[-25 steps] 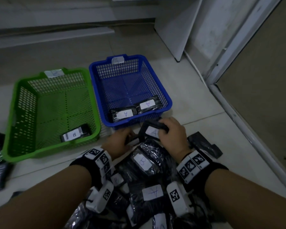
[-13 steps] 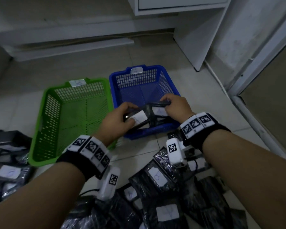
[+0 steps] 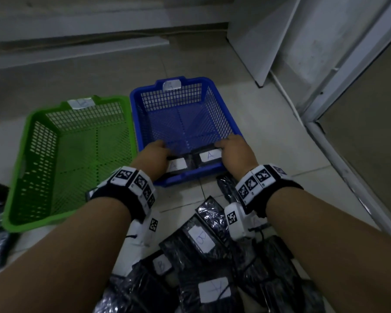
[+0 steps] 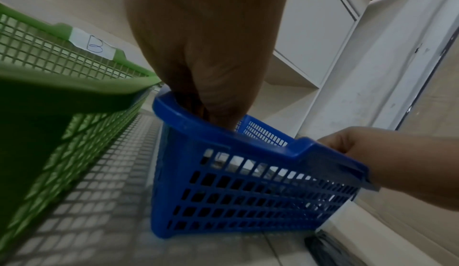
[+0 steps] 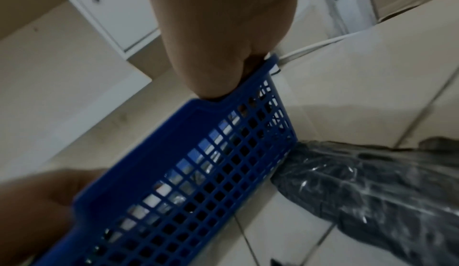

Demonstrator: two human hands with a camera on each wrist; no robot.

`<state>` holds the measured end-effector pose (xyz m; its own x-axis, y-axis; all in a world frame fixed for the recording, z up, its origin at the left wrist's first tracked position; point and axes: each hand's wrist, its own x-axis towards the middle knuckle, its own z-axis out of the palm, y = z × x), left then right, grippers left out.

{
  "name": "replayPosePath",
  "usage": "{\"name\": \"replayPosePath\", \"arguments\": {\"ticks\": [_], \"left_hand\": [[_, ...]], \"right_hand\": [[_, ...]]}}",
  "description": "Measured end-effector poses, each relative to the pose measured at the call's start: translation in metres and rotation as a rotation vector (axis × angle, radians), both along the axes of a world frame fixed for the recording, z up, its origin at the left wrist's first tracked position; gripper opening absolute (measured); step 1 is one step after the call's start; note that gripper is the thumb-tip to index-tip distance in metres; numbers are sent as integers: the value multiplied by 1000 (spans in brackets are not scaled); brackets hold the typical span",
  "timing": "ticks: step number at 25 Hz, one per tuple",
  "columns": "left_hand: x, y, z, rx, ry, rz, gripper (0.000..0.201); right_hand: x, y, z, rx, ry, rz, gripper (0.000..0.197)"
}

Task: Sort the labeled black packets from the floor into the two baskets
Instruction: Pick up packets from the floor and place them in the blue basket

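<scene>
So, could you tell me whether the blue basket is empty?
No. The blue basket holds black packets labeled A at its near end; the rest is bare.

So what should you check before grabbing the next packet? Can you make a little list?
1. A packets lying inside the blue basket: ok.
2. Blue basket's tag reads A: ok.
3. Left hand has let go: cannot tell.
4. Right hand has let go: cannot tell.
5. Green basket tagged B, ready beside it: ok.
6. Labels readable on the floor pile: ok, B and A show.
</scene>
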<state>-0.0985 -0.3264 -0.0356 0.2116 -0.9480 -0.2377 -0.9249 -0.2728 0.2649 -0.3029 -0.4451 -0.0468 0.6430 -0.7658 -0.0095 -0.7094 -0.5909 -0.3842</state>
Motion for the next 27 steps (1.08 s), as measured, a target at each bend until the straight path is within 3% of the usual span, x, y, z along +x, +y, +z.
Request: {"name": "replayPosePath", "arguments": {"ticks": [3,5,7,8,10,12,15,18,21,24,27], "left_hand": [[-22,15,1,-293,-9,0,32],[-50,31,3,-532,-13,-174,26],[-79,44,1,-614,-68,-482,19],[-91,47,-4,-623,-105,-597,18],[-106,50,-18,-549,-155,-678,24],[-113,50,-28,-321,-102,-644,42],[-116,51,-32,-47,-35,-527,59],[-110,49,-21,-37,-2,-505,43],[-97,51,-7,-35,232,-506,23],[-87,61,5,-29,215,-521,27],[-78,75,23,-151,213,-549,32]], "right_hand": [[-15,26,11,6,-341,-199,33],[-33,55,8,-108,-544,-451,21],[-51,77,-10,-140,-544,-602,12],[-60,85,-20,-66,-458,-623,13],[-72,93,-36,100,-127,-549,32],[-78,97,-40,108,118,-421,44],[-79,93,-29,152,160,-416,38],[-83,87,-17,219,73,-378,21],[-90,92,-10,192,-120,-252,26],[-85,95,-3,123,-312,-194,32],[-75,99,5,65,-433,-139,37]]}}
